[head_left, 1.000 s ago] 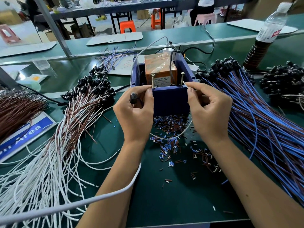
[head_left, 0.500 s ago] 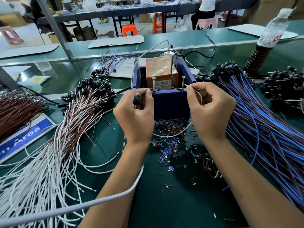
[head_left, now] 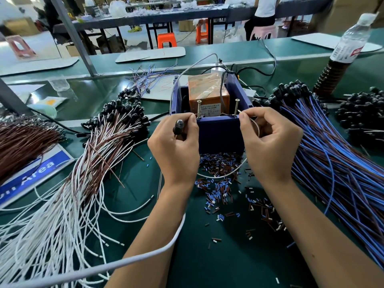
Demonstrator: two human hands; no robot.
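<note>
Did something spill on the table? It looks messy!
Yes. Tiny blue, brown and white snippets lie scattered over the green table in front of the blue box, like loose offcuts nobody gathered. The left hand and right hand hold a white wire by its ends above them.

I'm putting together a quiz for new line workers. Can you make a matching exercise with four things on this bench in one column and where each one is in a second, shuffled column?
Things
1. bottle
2. blue wires
3. black cap
4. white wire

Places
A. gripped in the left hand
B. pinched at its end by the right hand
C. standing at the back, far right
D. heaped to the right of the blue box

Pairs: 1-C, 2-D, 3-A, 4-B
</note>
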